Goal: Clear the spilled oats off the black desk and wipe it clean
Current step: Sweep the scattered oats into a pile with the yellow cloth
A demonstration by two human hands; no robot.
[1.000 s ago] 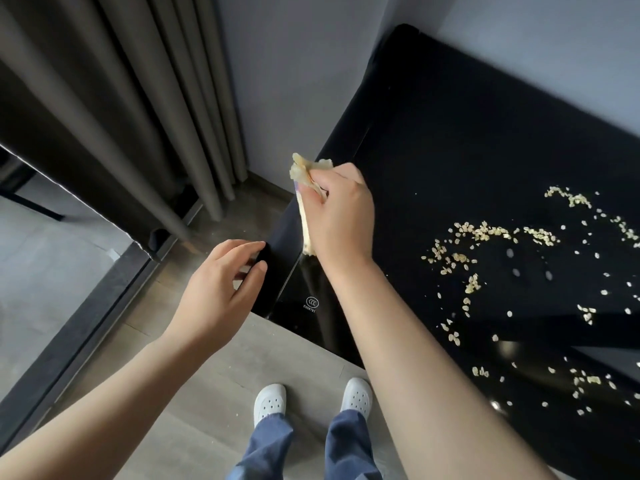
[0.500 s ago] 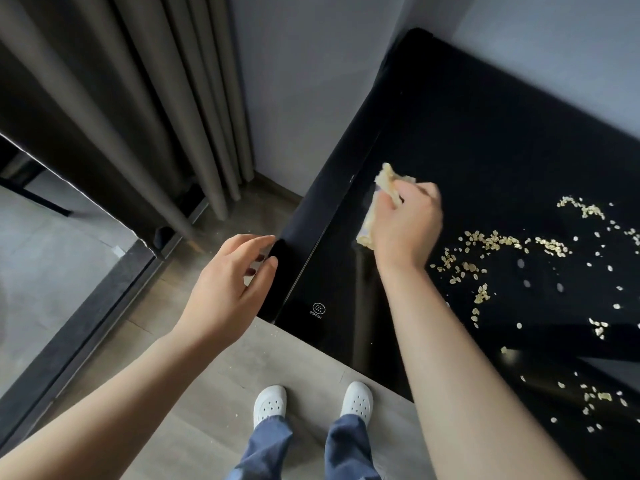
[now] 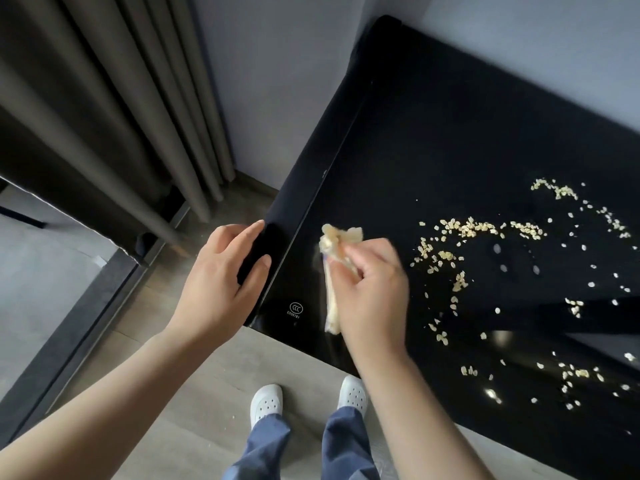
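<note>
The glossy black desk (image 3: 433,140) fills the right side of the head view. Pale spilled oats (image 3: 467,228) lie scattered over its middle and right, in an arc and in loose flakes toward the front edge. My right hand (image 3: 372,289) grips a crumpled pale yellow cloth (image 3: 332,271) near the desk's front left corner, left of the oats; the cloth hangs down to the surface. My left hand (image 3: 221,282) rests with straight fingers on the desk's left edge by that corner.
Grey curtains (image 3: 138,116) hang at the left against a pale wall. A dark floor track (image 3: 69,341) runs diagonally at lower left. My white shoes (image 3: 266,403) stand on the wood floor just before the desk's front edge.
My right hand carried the cloth right onto the desk, then drew it back toward the front left corner. My left hand moved forward onto the desk's left edge.
</note>
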